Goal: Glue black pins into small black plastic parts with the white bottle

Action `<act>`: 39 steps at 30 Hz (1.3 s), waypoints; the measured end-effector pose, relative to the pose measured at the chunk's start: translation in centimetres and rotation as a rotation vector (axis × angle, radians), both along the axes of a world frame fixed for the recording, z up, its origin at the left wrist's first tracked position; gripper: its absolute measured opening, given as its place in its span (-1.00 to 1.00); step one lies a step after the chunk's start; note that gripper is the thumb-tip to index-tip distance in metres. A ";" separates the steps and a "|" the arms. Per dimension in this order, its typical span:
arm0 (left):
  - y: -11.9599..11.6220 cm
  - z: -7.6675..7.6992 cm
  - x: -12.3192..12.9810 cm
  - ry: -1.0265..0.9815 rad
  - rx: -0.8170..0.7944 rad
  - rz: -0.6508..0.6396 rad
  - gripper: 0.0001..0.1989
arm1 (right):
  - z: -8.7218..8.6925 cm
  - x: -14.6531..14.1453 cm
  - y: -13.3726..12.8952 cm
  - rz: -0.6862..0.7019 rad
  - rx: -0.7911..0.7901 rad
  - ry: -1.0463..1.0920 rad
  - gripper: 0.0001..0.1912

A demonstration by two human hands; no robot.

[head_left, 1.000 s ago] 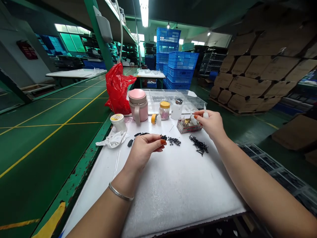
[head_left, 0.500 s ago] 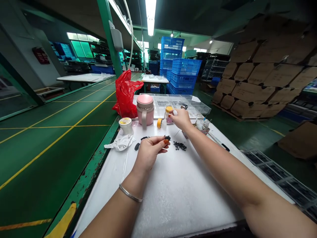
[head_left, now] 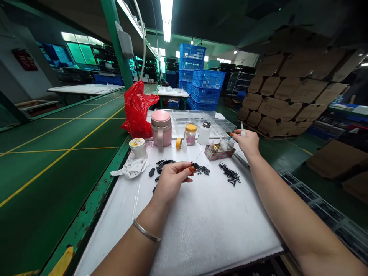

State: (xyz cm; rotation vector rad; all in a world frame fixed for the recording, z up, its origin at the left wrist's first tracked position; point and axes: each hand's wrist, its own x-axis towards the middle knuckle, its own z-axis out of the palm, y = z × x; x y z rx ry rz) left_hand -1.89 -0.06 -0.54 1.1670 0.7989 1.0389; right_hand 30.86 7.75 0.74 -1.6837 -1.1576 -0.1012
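My left hand (head_left: 174,177) pinches a small black part (head_left: 194,165) above the white table (head_left: 201,222). Small black rings (head_left: 204,170) lie just beyond its fingertips, and black flat pieces (head_left: 165,165) lie behind the hand. My right hand (head_left: 246,142) is raised at the right, closed on a small white bottle (head_left: 243,132) with a thin nozzle pointing up. Left of it stands a small box (head_left: 220,154) filled with little bottles. Thin black sticks (head_left: 230,174) are piled in front of the box.
Toward the back stand a pink mug (head_left: 161,130), a yellow-lidded jar (head_left: 190,134), a white bottle (head_left: 204,133) and yellow tape (head_left: 178,144). A red bag (head_left: 138,111), a tub (head_left: 138,148) and a white cloth (head_left: 132,168) sit left. A clear divided tray (head_left: 178,119) lies behind.
My right hand has moved right, away from the yellow-lidded jar to beyond the box, still holding the white bottle. My left hand keeps its pinch. The view has turned slightly right.
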 end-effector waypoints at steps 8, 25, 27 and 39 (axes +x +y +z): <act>0.1 0.2 0.1 -0.017 -0.032 0.026 -0.65 | 0.2 -0.2 -1.9 -0.024 0.124 -0.063 -0.79; -0.3 0.1 0.5 -0.015 -0.024 -0.017 -0.71 | 3.4 -11.7 -9.0 0.650 0.422 0.204 -0.83; -0.3 0.2 0.4 -0.023 -0.022 -0.013 -0.72 | 3.3 -11.6 -8.9 0.637 0.415 0.179 -0.83; -0.4 0.1 0.3 -0.017 -0.009 -0.012 -0.73 | 3.7 -11.0 -8.8 0.603 0.484 0.194 -0.85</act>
